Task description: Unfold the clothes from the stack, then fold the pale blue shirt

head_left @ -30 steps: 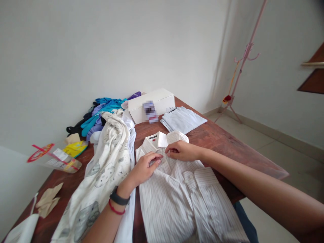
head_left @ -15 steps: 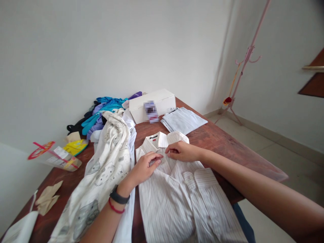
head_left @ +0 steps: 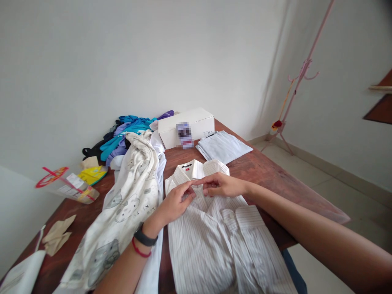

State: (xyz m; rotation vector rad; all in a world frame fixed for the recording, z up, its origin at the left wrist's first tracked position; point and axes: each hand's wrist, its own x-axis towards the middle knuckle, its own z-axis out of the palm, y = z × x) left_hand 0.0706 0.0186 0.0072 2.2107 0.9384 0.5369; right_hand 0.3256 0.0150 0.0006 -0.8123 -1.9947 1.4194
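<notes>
Striped shirt [head_left: 202,245] lies front up on the tabletop [head_left: 275,183], directly beneath both hands and running from them toward the wearer. Collar [head_left: 182,174] sits just beyond the fingers, label showing inside the neck. Left hand [head_left: 175,201]: fingers bent, thumb set apart beneath them, fingertips over the upper front. Right hand [head_left: 225,185]: index finger stretched across toward the left fingertips, apparently meeting them; the other fingers curled under. Whether either hand pinches cloth cannot be told; the tips hide what lies below. Step in hand, judged: fine work at the front opening just under the collar. Suggested method: let the left fingers steady one edge, low and light, while the right fingertip and thumb do the precise part; bring the two edges level before pressing them, else the collar will probably sit crooked. The cloth looks thin and creases below the fingers, so short, gentle pulls should serve better than long tugs. A cuff [head_left: 249,216] lies nearer the wearer than the right fingers and below that forearm; keep the wrist from dragging it. The patterned garment [head_left: 131,208], left of the left fingers, lies close beside the shirt; lift that forearm a little to avoid shifting it.
</notes>
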